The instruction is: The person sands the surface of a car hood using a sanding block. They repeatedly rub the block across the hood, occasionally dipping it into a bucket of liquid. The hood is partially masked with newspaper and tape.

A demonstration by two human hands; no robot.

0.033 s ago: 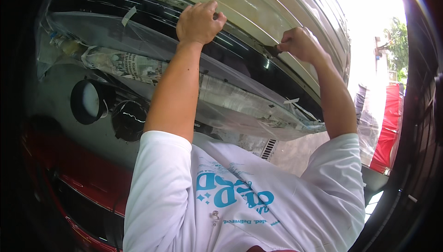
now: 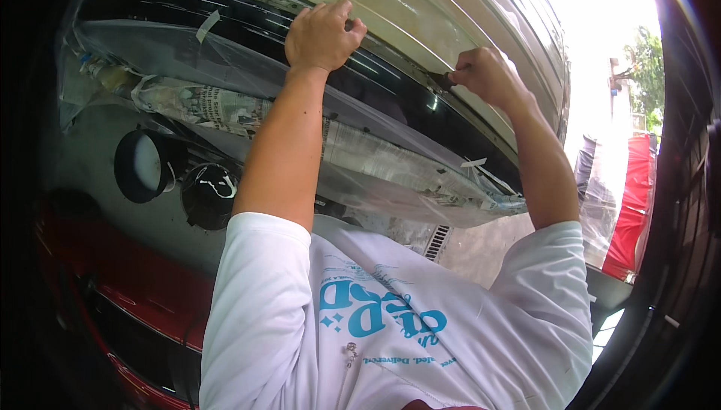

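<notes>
A cream ridged vehicle roof [image 2: 420, 16] meets a long dark glass pane [image 2: 390, 98]. Along that seam, my left hand [image 2: 323, 38] rests with its fingers curled in. A dark spot shows between thumb and forefinger, but I cannot make out what they hold, if anything. Farther right on the same seam, my right hand [image 2: 488, 72] is closed on a small dark flat-bladed scraper [image 2: 440, 79]. Its blade points left against the line between roof and glass; the handle is mostly hidden in my fingers.
Below the glass hang clear plastic sheeting [image 2: 375, 183] and newspaper masking [image 2: 199, 104], with strips of tape [image 2: 209, 25]. Lower left are a black round container [image 2: 174, 161], a dark round bin [image 2: 197, 203] and a red car [image 2: 143, 305]. A floor grate [image 2: 437, 243] and red sheeting [image 2: 629, 211] lie right.
My left hand has shifted very slightly up and left. The right hand and its scraper stay at almost the same spot on the seam.
</notes>
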